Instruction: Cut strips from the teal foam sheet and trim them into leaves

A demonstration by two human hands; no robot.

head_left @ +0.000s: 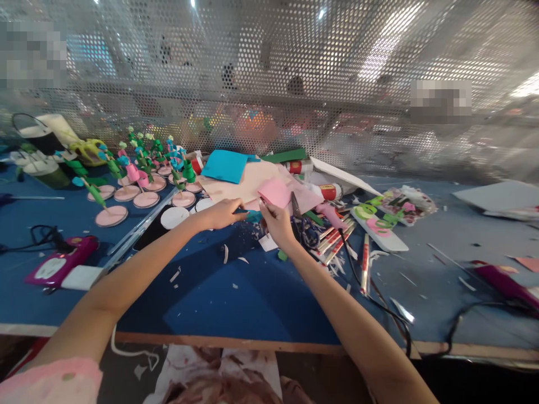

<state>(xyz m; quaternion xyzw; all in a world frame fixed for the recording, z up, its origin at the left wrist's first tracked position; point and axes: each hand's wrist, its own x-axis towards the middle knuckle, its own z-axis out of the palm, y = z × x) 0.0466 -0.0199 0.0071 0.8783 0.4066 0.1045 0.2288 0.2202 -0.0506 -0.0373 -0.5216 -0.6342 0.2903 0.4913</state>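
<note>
My left hand and my right hand meet over the middle of the blue table, fingertips pinched. Between them is a small blue paper piece, and both hands seem to grip it. Its exact shape is partly hidden by the fingers. Just behind my right hand lies a pink paper sheet, on top of cream paper. A bright blue sheet rests farther back. Scissors with dark blue handles lie right of my right hand, beside a pink glue gun.
Several paper flowers on round pink bases stand at the left. A purple power strip sits front left, another purple device at the right. Wrapped sticks and black cables lie right of centre. A perforated metal screen rises behind the table.
</note>
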